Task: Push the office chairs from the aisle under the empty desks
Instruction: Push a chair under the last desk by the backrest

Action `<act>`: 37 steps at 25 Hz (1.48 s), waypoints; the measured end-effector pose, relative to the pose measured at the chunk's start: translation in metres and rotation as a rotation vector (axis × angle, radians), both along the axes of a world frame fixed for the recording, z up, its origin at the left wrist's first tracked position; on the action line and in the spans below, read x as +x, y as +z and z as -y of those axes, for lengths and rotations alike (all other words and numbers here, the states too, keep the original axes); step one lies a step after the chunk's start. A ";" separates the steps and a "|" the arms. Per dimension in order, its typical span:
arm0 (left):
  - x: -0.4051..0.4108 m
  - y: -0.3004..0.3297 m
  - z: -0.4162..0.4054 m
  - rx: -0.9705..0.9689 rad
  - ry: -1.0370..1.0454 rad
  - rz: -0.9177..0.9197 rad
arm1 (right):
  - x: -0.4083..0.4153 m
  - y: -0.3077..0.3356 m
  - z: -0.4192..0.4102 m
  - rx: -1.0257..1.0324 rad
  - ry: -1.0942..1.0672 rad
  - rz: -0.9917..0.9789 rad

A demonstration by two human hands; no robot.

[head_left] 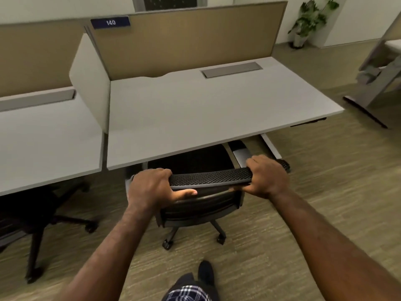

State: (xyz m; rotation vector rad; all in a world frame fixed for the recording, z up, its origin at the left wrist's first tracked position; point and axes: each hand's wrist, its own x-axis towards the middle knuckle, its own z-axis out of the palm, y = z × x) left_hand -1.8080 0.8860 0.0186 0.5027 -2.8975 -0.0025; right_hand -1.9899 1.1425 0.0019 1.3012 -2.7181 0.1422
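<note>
- While both hands grip the top edge of the black mesh-backed office chair [208, 179], its seat sits partly under the white rectangular counter [206, 109], backrest and wheeled base out on the carpet.
- Left hand [152, 187]: fingers curled over the backrest's left corner, thumb lying along the rear face.
- Right hand [268, 177]: fingers wrapped round the right corner (thumb mostly hidden).
- Counter carries a grey recessed cable hatch [231, 69] near the tan fabric divider panel [184, 38], which bears a blue "140" label [110, 22].
- Second black office chair [41, 218] stands at the neighbouring white counter [43, 137] on the left, partly beneath it.
- Green potted plant [312, 20] far right by the wall.
- Dark shoe [206, 272] and plaid trouser leg at bottom edge.
</note>
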 end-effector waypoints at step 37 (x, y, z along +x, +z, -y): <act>-0.296 -0.019 -0.047 0.018 0.108 -0.077 | -0.339 -0.020 -0.020 -0.154 0.136 -0.137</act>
